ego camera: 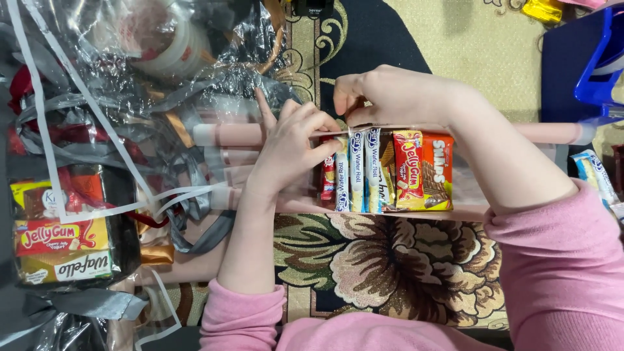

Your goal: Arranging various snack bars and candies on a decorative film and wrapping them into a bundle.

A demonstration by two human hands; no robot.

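Left hand (292, 146) pinches the clear wrap (214, 182) while right hand (390, 97) grips the snack-packet row (390, 172); a loosened pinch could scatter the packets.

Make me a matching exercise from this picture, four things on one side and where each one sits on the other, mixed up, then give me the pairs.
Things:
1. left hand
2. right hand
3. blue plastic piece
4. basket under clear wrap

Places:
A. far left, holding snack packs
B. upper right corner
C. at the left end of the row of snack packs
D. on the top edge of the row

Pairs: 1-C, 2-D, 3-B, 4-A
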